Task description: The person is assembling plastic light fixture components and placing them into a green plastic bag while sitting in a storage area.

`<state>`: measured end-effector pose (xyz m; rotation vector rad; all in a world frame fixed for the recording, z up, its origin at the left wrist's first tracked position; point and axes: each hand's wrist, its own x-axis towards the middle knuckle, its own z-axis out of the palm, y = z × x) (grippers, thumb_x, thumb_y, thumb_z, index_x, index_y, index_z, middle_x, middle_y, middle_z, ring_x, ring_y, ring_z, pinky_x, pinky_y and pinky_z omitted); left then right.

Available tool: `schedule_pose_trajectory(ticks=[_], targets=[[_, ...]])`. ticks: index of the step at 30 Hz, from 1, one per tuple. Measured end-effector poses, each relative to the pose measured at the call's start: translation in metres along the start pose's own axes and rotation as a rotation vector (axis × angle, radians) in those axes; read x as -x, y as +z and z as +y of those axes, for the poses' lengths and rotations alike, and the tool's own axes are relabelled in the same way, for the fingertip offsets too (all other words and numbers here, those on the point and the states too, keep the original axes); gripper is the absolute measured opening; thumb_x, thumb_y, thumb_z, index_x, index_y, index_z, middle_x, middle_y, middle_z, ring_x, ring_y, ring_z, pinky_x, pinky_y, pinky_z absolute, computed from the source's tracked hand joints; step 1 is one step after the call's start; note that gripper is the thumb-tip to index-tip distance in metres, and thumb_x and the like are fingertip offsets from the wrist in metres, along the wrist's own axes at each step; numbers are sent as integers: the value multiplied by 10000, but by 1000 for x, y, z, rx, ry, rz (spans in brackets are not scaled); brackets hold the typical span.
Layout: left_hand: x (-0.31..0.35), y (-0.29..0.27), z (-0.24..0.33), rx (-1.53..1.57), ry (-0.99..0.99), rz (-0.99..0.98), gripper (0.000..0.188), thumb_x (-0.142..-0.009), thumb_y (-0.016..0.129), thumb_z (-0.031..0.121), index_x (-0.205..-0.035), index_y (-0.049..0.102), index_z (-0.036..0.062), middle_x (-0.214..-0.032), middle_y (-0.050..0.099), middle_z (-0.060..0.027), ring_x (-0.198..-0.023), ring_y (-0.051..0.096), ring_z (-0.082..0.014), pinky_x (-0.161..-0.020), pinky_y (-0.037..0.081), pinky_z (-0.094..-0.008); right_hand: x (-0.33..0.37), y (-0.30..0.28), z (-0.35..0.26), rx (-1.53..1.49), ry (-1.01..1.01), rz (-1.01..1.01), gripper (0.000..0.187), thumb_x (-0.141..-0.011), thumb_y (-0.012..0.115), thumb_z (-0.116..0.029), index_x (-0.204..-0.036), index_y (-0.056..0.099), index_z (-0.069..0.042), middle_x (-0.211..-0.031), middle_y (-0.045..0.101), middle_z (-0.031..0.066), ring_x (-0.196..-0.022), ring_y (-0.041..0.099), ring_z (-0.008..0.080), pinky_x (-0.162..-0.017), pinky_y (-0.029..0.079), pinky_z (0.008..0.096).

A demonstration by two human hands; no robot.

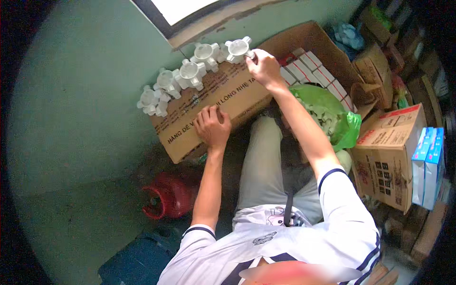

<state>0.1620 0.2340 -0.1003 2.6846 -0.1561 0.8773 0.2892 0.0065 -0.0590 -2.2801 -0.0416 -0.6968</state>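
Observation:
My right hand (264,69) pinches a side stub of a white round plastic junction box (238,47) at the far end of a long cardboard carton (213,107). Several similar junction boxes (189,70) with short stubs stand in a row along the carton's wall-side edge, some stacked. My left hand (213,126) rests on the carton's top with its fingers curled in; whatever they may hold is hidden. Right of my right forearm, a green plastic bag (349,128) lies open, with many small white pieces (323,116) inside.
Small white boxes with red lines (304,69) fill an open carton behind the bag. At right stands a brown carton (387,152) beside blue-and-white packs (427,161). A red gas cylinder (171,194) is on the floor at left, near a dark blue case (135,259). A green wall (95,95) borders the left.

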Motion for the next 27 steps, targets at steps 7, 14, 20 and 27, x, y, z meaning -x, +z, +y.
schedule_pose_trajectory(ticks=[7,14,20,27], targets=[[-4,-5,-3,-34,-3,-13,186,-875,706,208,-1028,733,106,-1094,693,-72,-1068,649,-274,-920,482,-440,119,-169,16,72,228,-110,220,-962,711,-233,-971,690,-14,-898,731,187,-787,725,325,-722,566,418],[-4,-4,-3,18,28,7,167,-884,706,225,-1020,726,130,-1091,697,-49,-1061,649,-289,-951,492,-456,186,-221,127,543,613,-522,445,-914,728,-399,-1003,721,37,-990,746,287,-950,735,443,-857,574,508],[0,-1,-3,64,-6,-9,176,-885,701,218,-1029,728,121,-1099,697,-62,-1079,645,-301,-967,491,-463,167,-211,171,388,862,-184,702,-919,730,-277,-1503,485,26,-1425,584,348,-1328,586,475,-1048,527,537],[2,-15,-11,-5,-8,-7,165,-890,702,219,-1024,726,125,-1105,687,-69,-1075,649,-297,-954,484,-465,168,-210,146,187,270,299,1011,-940,662,-87,-1706,2,-119,-1765,25,215,-1615,155,386,-1266,327,458]])
